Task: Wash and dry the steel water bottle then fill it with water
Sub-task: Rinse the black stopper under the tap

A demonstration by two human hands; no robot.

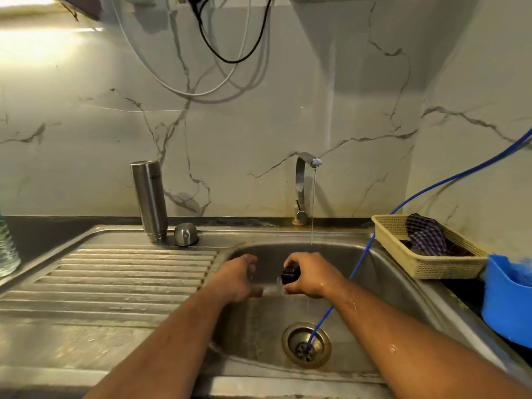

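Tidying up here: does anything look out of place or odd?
Yes: a thin blue hose crosses the sink basin and ends inside the drain, an odd spot. The steel bottle stands upside down on the drainboard, likely just draining.

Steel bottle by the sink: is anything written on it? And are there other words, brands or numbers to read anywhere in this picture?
Steel bottle: a small dark mark on its side, too blurred to read.
Black stopper in the right hand: no lettering shows.
Cap, tap, basket: no text visible.
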